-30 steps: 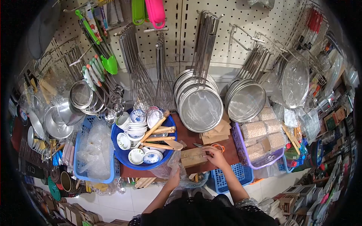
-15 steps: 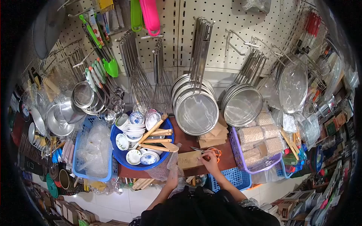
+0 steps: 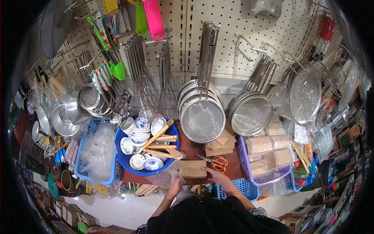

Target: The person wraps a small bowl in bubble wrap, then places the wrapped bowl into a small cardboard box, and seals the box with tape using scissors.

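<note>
A small brown cardboard piece with writing on it lies at the table's front edge, between my two hands. My right hand pinches its right edge. Close to its lower left corner, my left hand is closed on the edge of a clear bubble wrap sheet, its fingertips partly hidden. Scissors with orange handles lie just beyond my right hand, their blades pointing left.
To the left stands a blue basin of small bowls and wooden-handled utensils. A purple basket with wrapped bundles is at right. Brown cardboard sheets lie behind the scissors. Round strainers hang over the table's back.
My right hand has moved down from beside the scissors to the cardboard's right edge. The cardboard has shifted slightly left, and the bubble wrap by my left hand has dropped lower.
</note>
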Demonstrator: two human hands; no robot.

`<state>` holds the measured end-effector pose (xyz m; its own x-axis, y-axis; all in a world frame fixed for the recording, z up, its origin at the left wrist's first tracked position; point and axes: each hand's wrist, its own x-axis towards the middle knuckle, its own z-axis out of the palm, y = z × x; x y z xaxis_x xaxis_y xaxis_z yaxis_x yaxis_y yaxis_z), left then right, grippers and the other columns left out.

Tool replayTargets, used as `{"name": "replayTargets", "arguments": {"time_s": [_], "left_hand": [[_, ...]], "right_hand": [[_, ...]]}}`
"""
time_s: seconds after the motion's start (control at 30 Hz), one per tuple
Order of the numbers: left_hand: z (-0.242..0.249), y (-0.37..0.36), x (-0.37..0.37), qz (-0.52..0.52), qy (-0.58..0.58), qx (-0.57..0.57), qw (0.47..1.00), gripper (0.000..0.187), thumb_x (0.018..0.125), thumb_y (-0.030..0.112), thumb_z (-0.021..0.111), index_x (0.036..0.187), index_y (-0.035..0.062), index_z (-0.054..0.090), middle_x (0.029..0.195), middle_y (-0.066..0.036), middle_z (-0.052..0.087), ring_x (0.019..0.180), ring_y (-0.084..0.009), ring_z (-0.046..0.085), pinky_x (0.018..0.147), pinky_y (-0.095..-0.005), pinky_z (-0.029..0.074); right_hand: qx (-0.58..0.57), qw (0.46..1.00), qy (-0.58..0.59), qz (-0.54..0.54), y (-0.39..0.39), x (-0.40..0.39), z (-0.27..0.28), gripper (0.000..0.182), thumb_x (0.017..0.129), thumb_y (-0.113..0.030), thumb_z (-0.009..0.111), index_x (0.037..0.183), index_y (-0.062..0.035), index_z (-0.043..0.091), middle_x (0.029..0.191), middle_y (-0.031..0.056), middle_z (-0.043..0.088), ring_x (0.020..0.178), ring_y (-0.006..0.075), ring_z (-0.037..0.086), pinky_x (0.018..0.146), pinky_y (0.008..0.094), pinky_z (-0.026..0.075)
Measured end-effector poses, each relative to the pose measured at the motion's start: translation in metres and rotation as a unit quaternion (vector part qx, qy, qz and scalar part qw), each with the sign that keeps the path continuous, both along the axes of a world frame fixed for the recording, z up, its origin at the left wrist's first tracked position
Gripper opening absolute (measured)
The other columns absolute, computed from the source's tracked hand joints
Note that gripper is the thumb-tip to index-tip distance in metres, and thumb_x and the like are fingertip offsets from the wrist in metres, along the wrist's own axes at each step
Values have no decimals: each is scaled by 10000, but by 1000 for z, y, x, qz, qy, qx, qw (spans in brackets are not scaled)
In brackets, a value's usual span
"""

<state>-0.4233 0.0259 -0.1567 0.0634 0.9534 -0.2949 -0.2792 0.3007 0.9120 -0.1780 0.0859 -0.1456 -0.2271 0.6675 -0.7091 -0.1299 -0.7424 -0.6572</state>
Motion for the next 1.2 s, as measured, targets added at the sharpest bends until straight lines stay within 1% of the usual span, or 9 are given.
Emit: {"name": "replayTargets", "arguments": {"time_s": [0.13, 0.3, 0.4, 0.5, 0.6, 0.73, 0.87, 0.97, 1.2], "left_hand": [[16, -5, -4, -48, 217, -7, 975, 438, 1011, 320, 410, 1214, -37, 564, 1120, -152, 621, 1023, -230, 580, 910, -345, 438], [-10, 3, 6, -7, 141, 54, 988, 463, 1019, 301, 344, 1205, -65, 558, 1080, -207, 632, 1061, -318, 583, 958, -374, 409], [-26, 3, 1, -129, 372, 83, 915, 472, 1006, 285, 370, 1311, -62, 468, 1245, -274, 543, 1202, -409, 498, 1006, -408, 374], [26, 12, 23, -49, 274, 197, 940, 615, 973, 324, 449, 1445, -37, 287, 1430, -286, 382, 1321, -454, 366, 1056, -437, 334], [11, 14, 28, -137, 441, 224, 858, 846, 920, 411, 538, 1514, 0, 98, 1523, -250, 268, 1377, -435, 305, 1079, -496, 305], [40, 16, 52, -214, 471, 108, 849, 971, 880, 524, 576, 1528, 14, 63, 1518, -242, 298, 1392, -415, 306, 1068, -581, 274], [19, 16, 60, -132, 420, 174, 881, 869, 893, 476, 564, 1511, 7, 170, 1505, -233, 326, 1384, -434, 308, 1069, -604, 267], [4, 16, 49, -79, 597, 285, 746, 740, 892, 416, 562, 1456, -2, 328, 1477, -222, 367, 1383, -449, 294, 1093, -598, 245], [-30, 26, 38, -154, 612, 322, 706, 573, 893, 373, 560, 1371, 65, 487, 1443, -209, 415, 1391, -463, 259, 1137, -561, 202]], "right_hand": [[74, 984, 163, -23, -13, -2, 5, 495, 884, -261, 687, 1300, -45, 526, 1203, 76, 621, 1108, 194, 598, 939, 326, 474], [65, 976, 198, -65, -25, 11, 13, 488, 893, -214, 662, 1318, -32, 505, 1234, 89, 608, 1170, 210, 572, 1009, 361, 446], [63, 977, 180, -90, -32, 33, 23, 502, 894, -237, 651, 1328, -42, 490, 1249, 94, 598, 1174, 214, 568, 1012, 362, 443], [46, 972, 167, -159, -40, 56, 43, 483, 895, -285, 640, 1302, -55, 520, 1248, 90, 592, 1173, 204, 559, 991, 375, 446], [42, 964, 141, -220, -46, 74, 78, 479, 889, -306, 634, 1290, -66, 528, 1243, 90, 599, 1153, 224, 572, 968, 388, 457], [57, 954, 152, -253, -55, 82, 92, 502, 895, -308, 619, 1319, -73, 491, 1247, 94, 606, 1123, 236, 589, 971, 405, 457], [62, 939, 219, -258, -60, 61, 112, 529, 900, -327, 611, 1337, -62, 471, 1269, 109, 578, 1184, 251, 543, 1028, 423, 410], [47, 925, 282, -250, -60, 41, 97, 550, 902, -330, 608, 1351, -52, 453, 1298, 124, 543, 1239, 273, 491, 1078, 435, 361], [-14, 899, 352, -259, -58, -9, 58, 489, 912, -295, 601, 1332, -77, 477, 1311, 101, 533, 1233, 272, 472, 1063, 444, 362]]}}
